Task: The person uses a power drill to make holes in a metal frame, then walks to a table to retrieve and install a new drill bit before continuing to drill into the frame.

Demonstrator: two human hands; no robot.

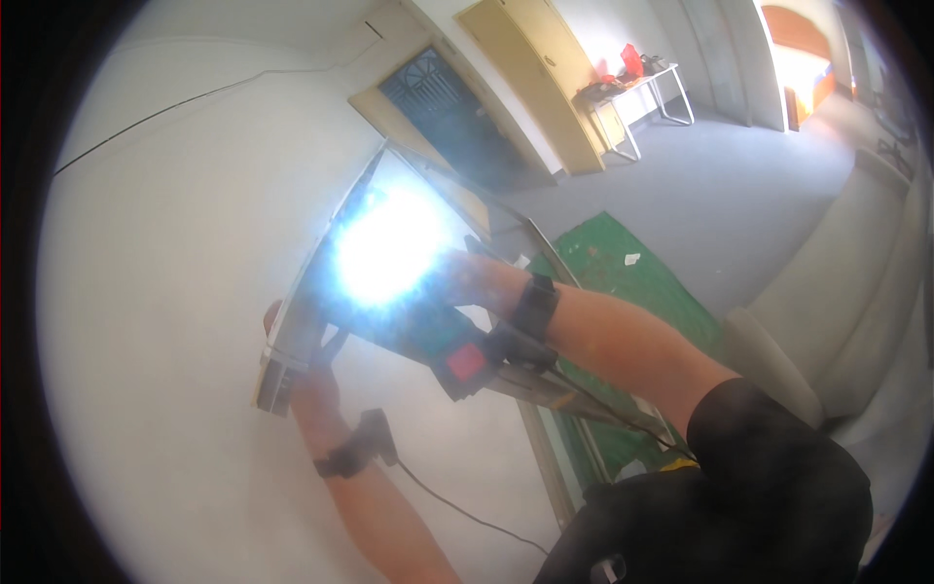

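A very bright white glare [389, 248] hides the middle of what I work on. My left hand [313, 389] is closed round the lower end of a long, narrow panel [282, 365] with a pale edge, its thumb showing on the far left side. Just right of the glare, my right hand [477, 279] appears wrapped round a dark power tool [443, 350] with a red patch near its lower end. The glare covers its fingers and the tool's front. A black strap with a small box [355, 448] circles my left wrist, and another strap [535, 304] my right.
A pale metal frame [545, 443] stands below my right arm. On the grey floor [671, 175] lies a green mat [623, 282]. A large beige covered piece [827, 292] is at the right. Farther off are a white table [642, 86] with red and dark items and a doorway [448, 107].
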